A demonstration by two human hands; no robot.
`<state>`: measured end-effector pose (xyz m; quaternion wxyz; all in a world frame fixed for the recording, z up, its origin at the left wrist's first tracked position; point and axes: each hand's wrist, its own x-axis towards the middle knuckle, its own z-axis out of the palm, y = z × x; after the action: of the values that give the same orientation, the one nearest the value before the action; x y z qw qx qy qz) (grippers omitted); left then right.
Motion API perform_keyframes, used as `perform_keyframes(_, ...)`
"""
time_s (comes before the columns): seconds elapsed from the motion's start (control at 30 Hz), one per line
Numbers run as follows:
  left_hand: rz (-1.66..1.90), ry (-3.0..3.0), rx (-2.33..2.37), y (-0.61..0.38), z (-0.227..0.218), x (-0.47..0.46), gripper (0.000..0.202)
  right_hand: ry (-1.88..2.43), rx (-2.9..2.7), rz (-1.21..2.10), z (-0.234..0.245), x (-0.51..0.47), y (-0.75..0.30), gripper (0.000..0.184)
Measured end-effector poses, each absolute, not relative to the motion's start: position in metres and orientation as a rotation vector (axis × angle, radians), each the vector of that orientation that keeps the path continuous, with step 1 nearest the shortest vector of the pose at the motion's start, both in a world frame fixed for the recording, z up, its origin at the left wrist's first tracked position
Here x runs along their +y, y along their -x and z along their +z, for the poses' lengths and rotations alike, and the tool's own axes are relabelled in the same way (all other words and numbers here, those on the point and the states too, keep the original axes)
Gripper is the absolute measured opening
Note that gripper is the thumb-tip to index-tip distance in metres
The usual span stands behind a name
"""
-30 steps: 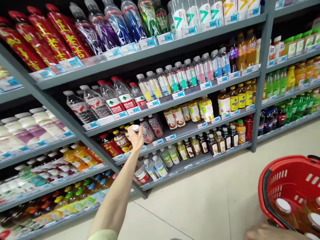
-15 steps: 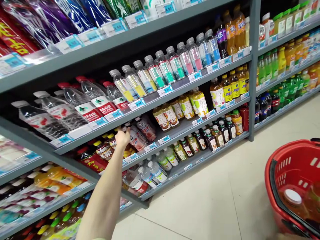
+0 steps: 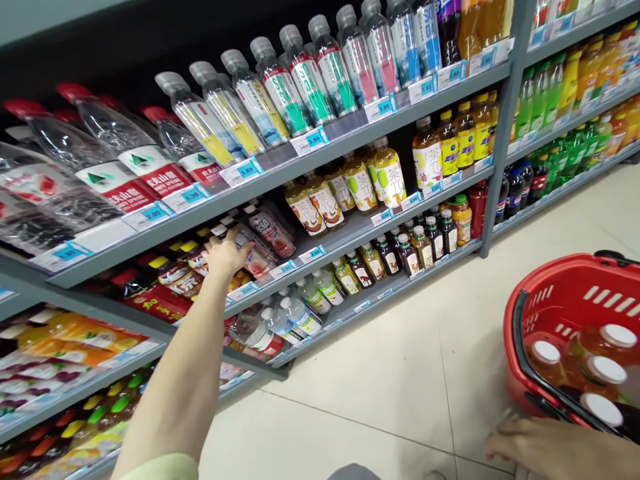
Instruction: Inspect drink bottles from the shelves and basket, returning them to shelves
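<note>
My left hand (image 3: 227, 253) reaches into the middle shelf, over pink-labelled drink bottles (image 3: 257, 257) with pale caps. Its thumb and fingers are apart, and the fingertips lie at the bottle tops; I cannot tell how firmly they touch. To its left are dark-labelled bottles with yellow caps (image 3: 160, 262). My right hand (image 3: 520, 440) is at the lower right, beside the red shopping basket (image 3: 515, 313). Its loosely bent fingers are apart and somewhat blurred, and nothing shows in them. Several white-capped bottles (image 3: 606, 370) of amber drink stand in the basket.
Clear soda bottles (image 3: 300, 80) and red-capped water bottles (image 3: 113, 150) line the shelf above my left hand. Tea bottles (image 3: 360, 183) stand to its right, and small dark bottles (image 3: 387, 255) below. A grey shelf post (image 3: 503, 133) divides the racks. Pale tiled floor (image 3: 360, 400) lies between.
The view has moved closer and tilted down. My left hand has spread its fingers over the bottles. My right hand has come into view, and more of the basket's bottles show.
</note>
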<state>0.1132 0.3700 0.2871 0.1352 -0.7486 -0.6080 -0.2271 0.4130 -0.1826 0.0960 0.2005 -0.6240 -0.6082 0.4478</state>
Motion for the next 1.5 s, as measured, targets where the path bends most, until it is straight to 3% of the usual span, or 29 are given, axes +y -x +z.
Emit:
perform_keyframes(0.13, -0.824, 2.208, -1.723, -0.117, 0.288, 0.356, 0.074, 1.774, -1.709, 1.255, 0.098, -0.184, -0.414, 0.043)
perform_keyframes(0.23, -1.112, 2.120, -1.718, -0.129, 0.279, 0.335, 0.062, 1.803, -1.721, 1.268, 0.105, -0.184, -0.414, 0.041)
perform_keyframes(0.43, -1.494, 2.131, -1.473, -0.192, 0.223, 0.240, 0.045, 1.904, -1.861, 1.363, 0.118, -0.185, -0.411, 0.048)
perform_keyframes(0.57, -1.124, 2.745, -1.035, -0.252, 0.158, 0.137, 0.030, 1.877, -1.922, 1.373, 0.119, -0.186, -0.414, 0.042)
perform_keyframes(0.67, -0.625, 3.161, -0.417, -0.289, 0.116, 0.062, 0.016, 1.890, -1.935, 1.336, 0.119, -0.189, -0.425, 0.047)
perform_keyframes(0.83, 0.023, 3.302, 0.243, -0.309, 0.088, -0.021, 0.012, 1.860, -1.838, 1.198, 0.129, -0.195, -0.453, 0.054)
perform_keyframes(1.13, 0.256, 3.260, 0.212, -0.295, 0.088, -0.048, 0.030, 1.970, -1.261, 0.429, 0.121, -0.199, -0.548, 0.032)
perform_keyframes(1.5, 0.661, 3.203, 0.100, -0.275, 0.119, -0.086, 0.045, 2.630, -0.606, 0.191, 0.040, -0.320, -0.619, 0.017)
